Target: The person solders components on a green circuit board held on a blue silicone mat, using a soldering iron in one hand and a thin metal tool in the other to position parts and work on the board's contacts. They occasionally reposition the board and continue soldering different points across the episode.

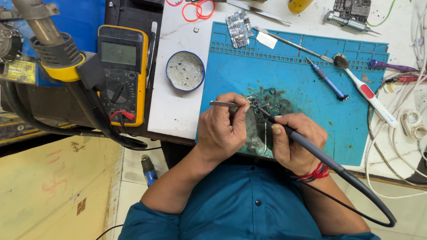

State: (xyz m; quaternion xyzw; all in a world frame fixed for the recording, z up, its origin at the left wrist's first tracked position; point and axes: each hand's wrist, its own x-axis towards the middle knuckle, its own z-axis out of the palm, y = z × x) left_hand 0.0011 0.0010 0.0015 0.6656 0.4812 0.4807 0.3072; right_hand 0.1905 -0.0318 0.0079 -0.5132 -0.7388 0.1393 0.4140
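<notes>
A person's teal-sleeved left hand [222,129] grips tweezers [224,104] and right hand [296,142] grips a soldering iron [307,144] over the circuit board [262,104] on a blue mat [302,80].

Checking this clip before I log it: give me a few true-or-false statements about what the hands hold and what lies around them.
1. The left hand holds metal tweezers. True.
2. The right hand holds a toothbrush. False: it holds a soldering iron; the toothbrush lies on the blue mat.
3. Both tools point at a small circuit board. True.
4. The multimeter sits on the mat. False: it lies off the mat, left of it.
5. The round tin lies off the mat. True.
</notes>
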